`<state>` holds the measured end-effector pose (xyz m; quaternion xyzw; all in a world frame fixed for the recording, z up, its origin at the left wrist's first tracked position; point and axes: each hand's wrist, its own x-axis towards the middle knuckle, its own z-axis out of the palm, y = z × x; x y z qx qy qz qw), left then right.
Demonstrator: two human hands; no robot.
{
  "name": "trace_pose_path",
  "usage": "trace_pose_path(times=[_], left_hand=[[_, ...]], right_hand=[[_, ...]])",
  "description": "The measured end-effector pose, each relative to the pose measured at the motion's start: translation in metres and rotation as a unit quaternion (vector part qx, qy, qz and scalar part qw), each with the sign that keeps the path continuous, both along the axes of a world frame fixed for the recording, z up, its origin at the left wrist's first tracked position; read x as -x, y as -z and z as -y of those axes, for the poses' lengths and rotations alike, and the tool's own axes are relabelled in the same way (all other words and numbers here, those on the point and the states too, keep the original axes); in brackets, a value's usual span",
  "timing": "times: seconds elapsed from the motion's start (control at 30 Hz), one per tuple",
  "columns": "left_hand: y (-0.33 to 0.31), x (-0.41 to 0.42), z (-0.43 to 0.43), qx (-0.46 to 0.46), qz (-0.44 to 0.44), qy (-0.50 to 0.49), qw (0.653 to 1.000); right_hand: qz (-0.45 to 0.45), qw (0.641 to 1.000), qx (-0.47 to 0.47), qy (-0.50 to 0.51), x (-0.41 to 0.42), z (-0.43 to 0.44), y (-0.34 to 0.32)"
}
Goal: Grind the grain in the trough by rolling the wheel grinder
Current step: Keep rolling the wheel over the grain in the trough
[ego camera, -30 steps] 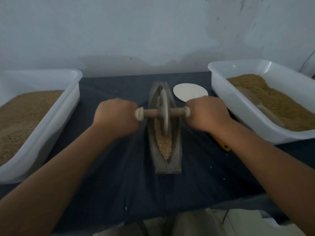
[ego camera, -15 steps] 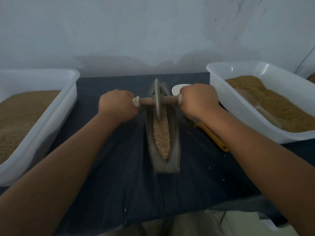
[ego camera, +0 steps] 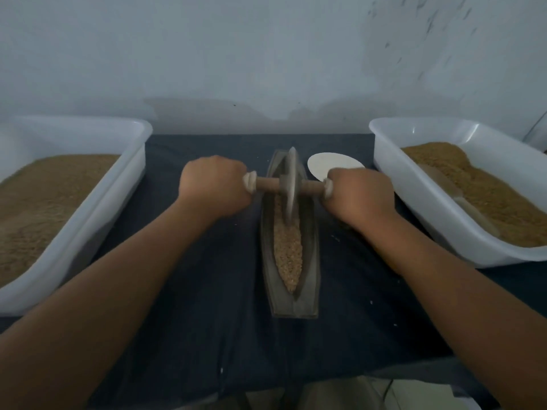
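Note:
A grey boat-shaped trough (ego camera: pixel 309 273) lies lengthwise on the dark cloth, with tan grain (ego camera: pixel 287 253) along its groove. The wheel grinder (ego camera: pixel 290 184) stands upright in the far part of the trough, its disc in the grain. A wooden axle runs through the disc. My left hand (ego camera: pixel 213 185) grips the axle's left end and my right hand (ego camera: pixel 358 193) grips its right end. Both fists hide the handle ends.
A white tub (ego camera: pixel 88 208) heaped with grain stands at the left, and another white tub (ego camera: pixel 414 208) with grain and a scoop at the right. A round white disc (ego camera: pixel 328 164) lies beyond my right hand. Loose grains dot the dark cloth (ego camera: pixel 207 306).
The wheel rolled away from me to the trough's far end, then came back a little toward me. Both hands stayed on the axle. The orange-handled tool by my right arm is now hidden.

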<state>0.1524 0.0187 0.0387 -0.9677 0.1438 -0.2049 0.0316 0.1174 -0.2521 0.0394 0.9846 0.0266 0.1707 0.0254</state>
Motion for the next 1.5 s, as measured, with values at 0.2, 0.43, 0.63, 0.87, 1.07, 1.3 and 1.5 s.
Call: trace_pose_path(times=[0.2,0.43,0.63,0.87,1.07,1.3,1.5], left_hand=[[0.004,0.015,-0.004,-0.002,-0.014,0.010,1.000],[0.022,0.071,-0.030,0.011,0.030,0.070,0.997],[-0.016,-0.019,0.010,-0.016,-0.024,-0.002,1.000],[0.012,0.043,-0.013,-0.011,0.016,0.037,0.999],[0.026,0.054,-0.028,0.020,-0.007,0.033,0.999],[-0.014,-0.021,0.011,0.000,-0.041,-0.005,0.999],[0.015,0.061,-0.020,-0.006,-0.003,0.015,1.000]], right_hand=[[-0.052,0.998,0.005,-0.021,0.016,0.002,-0.007],[-0.001,0.994,0.069,-0.079,0.061,0.014,-0.001],[-0.035,0.999,-0.027,0.016,-0.016,0.002,-0.004],[-0.014,0.998,0.039,-0.051,0.033,0.013,0.003],[0.015,0.994,0.062,-0.089,0.037,0.008,-0.004],[0.003,1.000,-0.017,0.010,-0.018,-0.002,-0.005],[0.012,0.995,0.053,-0.082,0.046,0.009,-0.003]])
